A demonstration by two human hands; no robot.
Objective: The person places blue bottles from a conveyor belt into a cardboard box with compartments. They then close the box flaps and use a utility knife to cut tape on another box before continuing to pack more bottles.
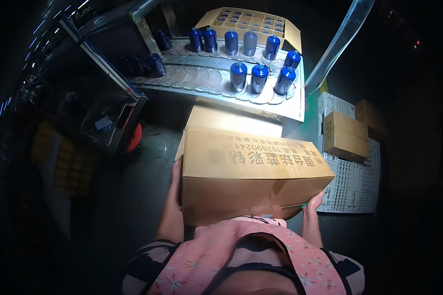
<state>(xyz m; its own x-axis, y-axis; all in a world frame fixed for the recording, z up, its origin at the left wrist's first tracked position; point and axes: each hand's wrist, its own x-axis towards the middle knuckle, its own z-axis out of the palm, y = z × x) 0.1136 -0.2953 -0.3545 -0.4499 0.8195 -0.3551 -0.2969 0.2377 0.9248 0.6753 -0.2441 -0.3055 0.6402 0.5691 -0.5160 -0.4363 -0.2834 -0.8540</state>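
Observation:
A large brown cardboard box [256,199] is held between my two hands against the front of my pink flowered apron. Its upper panel bears dark print, and a pale flap [231,118] sticks out at the far side. My left hand [177,169] presses on the box's left end, with most of its fingers hidden behind the cardboard. At the lower right corner my right hand [314,201] grips the box, a bit of green showing by the fingers. What is inside the box cannot be seen.
Beyond the box runs a conveyor [197,81] of overlapping plates carrying several blue bottles [259,78]. Behind it stands an open divided carton [251,22] with bottles inside. To the right, cardboard boxes [346,135] rest on a white plastic pallet [347,194]. A red round object [134,137] is at left.

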